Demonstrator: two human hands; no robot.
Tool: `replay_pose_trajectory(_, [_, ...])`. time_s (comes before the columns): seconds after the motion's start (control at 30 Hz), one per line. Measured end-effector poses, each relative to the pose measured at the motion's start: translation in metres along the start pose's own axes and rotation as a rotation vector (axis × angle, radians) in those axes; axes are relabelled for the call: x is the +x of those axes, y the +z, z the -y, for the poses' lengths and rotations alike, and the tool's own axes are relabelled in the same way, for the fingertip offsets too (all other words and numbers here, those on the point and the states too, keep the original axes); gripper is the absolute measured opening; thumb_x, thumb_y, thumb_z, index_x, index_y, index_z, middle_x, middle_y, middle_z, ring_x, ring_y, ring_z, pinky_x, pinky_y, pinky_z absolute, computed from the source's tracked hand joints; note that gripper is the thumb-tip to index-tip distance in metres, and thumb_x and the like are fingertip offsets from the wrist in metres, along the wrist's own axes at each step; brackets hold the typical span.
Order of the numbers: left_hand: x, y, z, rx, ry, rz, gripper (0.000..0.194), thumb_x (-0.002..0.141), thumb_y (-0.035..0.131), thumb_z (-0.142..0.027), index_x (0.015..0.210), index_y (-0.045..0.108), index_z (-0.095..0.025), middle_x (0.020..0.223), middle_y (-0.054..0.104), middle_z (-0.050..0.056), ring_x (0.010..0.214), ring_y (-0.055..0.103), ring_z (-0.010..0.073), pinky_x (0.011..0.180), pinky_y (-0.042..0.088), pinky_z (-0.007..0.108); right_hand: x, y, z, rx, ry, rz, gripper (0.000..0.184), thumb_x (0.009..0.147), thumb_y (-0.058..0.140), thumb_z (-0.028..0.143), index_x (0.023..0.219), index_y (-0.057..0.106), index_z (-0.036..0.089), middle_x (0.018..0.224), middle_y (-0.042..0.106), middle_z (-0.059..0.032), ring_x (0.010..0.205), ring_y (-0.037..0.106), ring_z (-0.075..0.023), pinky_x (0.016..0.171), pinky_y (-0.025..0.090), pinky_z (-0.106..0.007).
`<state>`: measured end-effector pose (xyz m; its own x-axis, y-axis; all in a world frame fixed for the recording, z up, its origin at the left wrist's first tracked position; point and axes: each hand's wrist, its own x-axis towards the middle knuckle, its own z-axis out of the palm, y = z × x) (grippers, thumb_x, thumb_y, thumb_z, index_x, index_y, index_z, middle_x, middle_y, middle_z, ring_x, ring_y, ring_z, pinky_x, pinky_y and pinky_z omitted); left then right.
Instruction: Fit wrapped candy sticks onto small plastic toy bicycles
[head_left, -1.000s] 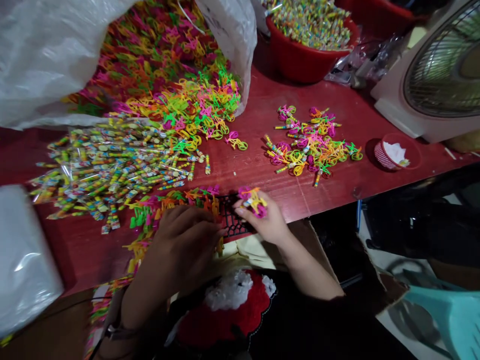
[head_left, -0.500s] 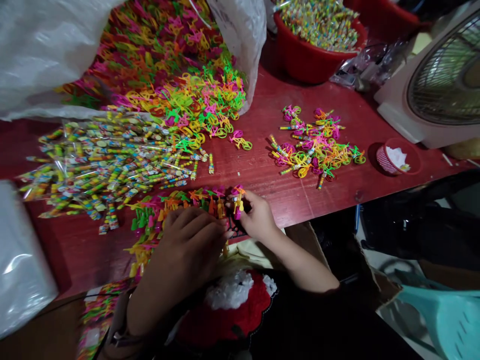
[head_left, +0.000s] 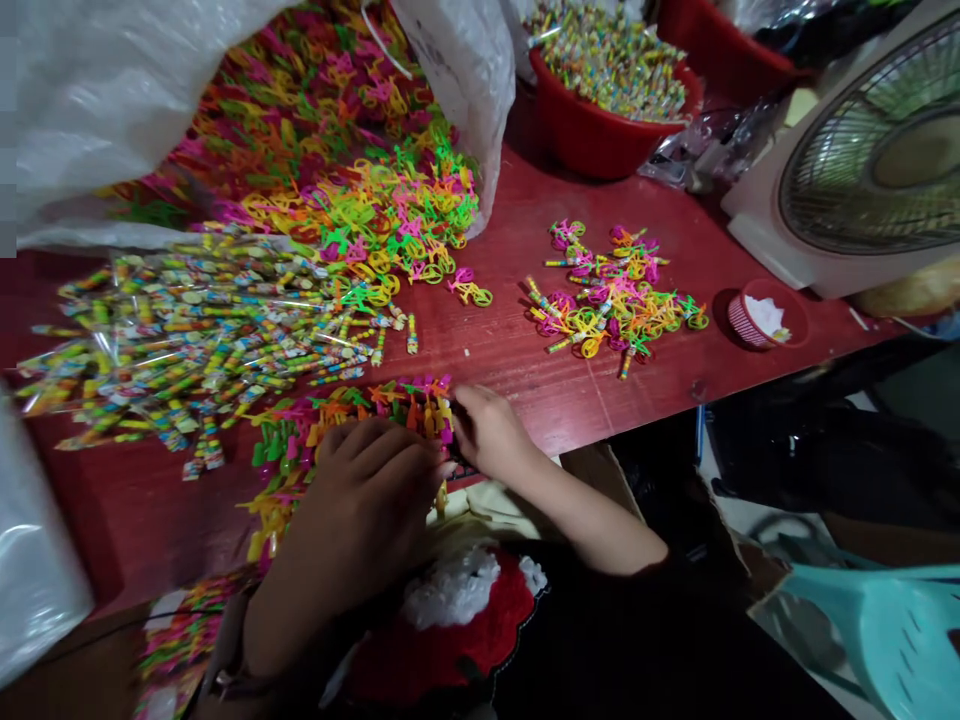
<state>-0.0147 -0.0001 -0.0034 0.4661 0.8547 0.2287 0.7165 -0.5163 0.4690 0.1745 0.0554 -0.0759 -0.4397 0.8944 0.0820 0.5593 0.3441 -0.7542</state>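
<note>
Now the left hand (head_left: pixel 367 505) curls, fingers together, over a row of toy bicycles (head_left: pixel 375 405) running sideways along the edge of the red table (head_left: pixel 525 400); the right hand (head_left: pixel 487 432) meets the row's right end, fingers together, any grip hidden.

On the table (head_left: pixel 517 370) before you, a plastic sack (head_left: pixel 457 90) sits at twelve, with loose toy bicycles (head_left: pixel 375 215) spilling out of it. Wrapped candy sticks (head_left: pixel 202 340) lie at eleven. A basin (head_left: pixel 592 140) stands at one, behind a smaller bicycle heap (head_left: pixel 615 295). An electric fan (head_left: pixel 877 170) stands at two, beside a small bowl (head_left: pixel 765 320).
</note>
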Motion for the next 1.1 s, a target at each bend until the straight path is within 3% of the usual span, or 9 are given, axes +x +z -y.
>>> replay_pose_trajectory(0.1, [-0.001,0.0,0.0,-0.012,-0.004,0.005,0.011,0.098,0.058,-0.023,0.097,0.069,-0.023,0.101,0.075,0.006,0.096,0.062,0.0254,0.085,0.043,0.044,-0.007,-0.027,-0.017,0.078,0.026,-0.126,0.025,0.094,0.057,0.014,0.114,0.07,0.021,0.104,0.075,-0.0057,0.093,0.069,-0.0186,0.086,0.053,-0.032])
replay_pose_trajectory(0.2, [-0.002,0.002,0.001,-0.008,0.006,-0.003,0.011,0.098,0.058,-0.023,0.099,0.069,-0.024,0.104,0.075,0.006,0.097,0.063,0.026,0.083,0.042,0.044,-0.011,-0.063,-0.038,-0.136,0.231,-0.437,0.024,0.101,0.055,0.031,0.118,0.069,0.02,0.1,0.074,-0.0089,0.091,0.068,-0.0214,0.085,0.051,-0.034])
replay_pose_trajectory(0.3, [0.002,0.007,0.002,0.026,0.02,-0.035,0.009,0.099,0.06,-0.023,0.099,0.069,-0.023,0.106,0.075,0.007,0.096,0.063,0.027,0.081,0.04,0.044,-0.015,-0.085,-0.055,-0.364,0.429,-0.495,0.029,0.101,0.056,0.042,0.11,0.068,0.018,0.091,0.07,-0.0112,0.081,0.065,-0.0241,0.076,0.049,-0.034])
replay_pose_trajectory(0.43, [0.009,0.012,0.0,0.045,0.008,-0.069,0.008,0.098,0.061,-0.022,0.101,0.068,-0.022,0.113,0.075,0.007,0.099,0.064,0.0274,0.084,0.041,0.044,-0.027,-0.082,-0.063,-0.352,0.464,-0.552,0.012,0.096,0.061,0.03,0.098,0.063,0.018,0.098,0.068,-0.0126,0.085,0.064,-0.025,0.077,0.049,-0.036])
replay_pose_trajectory(0.53, [0.013,0.011,-0.002,0.048,-0.003,-0.063,0.009,0.099,0.06,-0.022,0.104,0.067,-0.023,0.114,0.076,0.005,0.099,0.063,0.0272,0.083,0.041,0.044,-0.04,-0.066,-0.055,0.045,0.399,-0.703,0.028,0.091,0.068,0.029,0.115,0.058,0.019,0.098,0.07,-0.008,0.082,0.067,-0.0208,0.077,0.053,-0.034])
replay_pose_trajectory(0.63, [0.014,0.01,-0.003,0.056,-0.028,-0.052,0.009,0.1,0.06,-0.025,0.104,0.067,-0.024,0.112,0.076,0.005,0.099,0.063,0.0273,0.083,0.041,0.044,-0.05,-0.041,-0.035,0.421,0.284,-0.511,0.032,0.088,0.076,0.036,0.114,0.064,0.021,0.103,0.074,-0.0065,0.089,0.071,-0.0196,0.084,0.057,-0.035])
replay_pose_trajectory(0.77, [0.015,0.009,-0.002,0.074,-0.034,-0.041,0.012,0.1,0.059,-0.027,0.107,0.068,-0.023,0.112,0.076,0.006,0.099,0.062,0.0271,0.083,0.041,0.044,-0.052,-0.005,-0.012,0.424,0.116,-0.182,0.014,0.091,0.074,0.033,0.099,0.073,0.021,0.102,0.076,-0.0058,0.097,0.071,-0.0202,0.092,0.056,-0.036])
replay_pose_trajectory(0.9, [0.015,0.009,0.0,0.094,-0.027,-0.044,0.018,0.102,0.056,-0.029,0.113,0.068,-0.022,0.116,0.075,0.007,0.101,0.063,0.0277,0.085,0.04,0.044,-0.047,0.013,-0.011,0.23,-0.052,-0.132,0.004,0.092,0.07,0.02,0.089,0.07,0.018,0.092,0.069,-0.0077,0.094,0.065,-0.021,0.086,0.055,-0.034])
replay_pose_trajectory(1.1, [0.014,0.009,-0.002,0.1,-0.031,-0.04,0.027,0.101,0.058,-0.034,0.125,0.066,-0.024,0.117,0.075,0.007,0.106,0.062,0.0282,0.09,0.042,0.045,-0.045,0.013,-0.01,0.013,-0.051,-0.071,0.013,0.087,0.061,0.005,0.085,0.064,0.017,0.096,0.063,-0.01,0.096,0.061,-0.0225,0.089,0.056,-0.036])
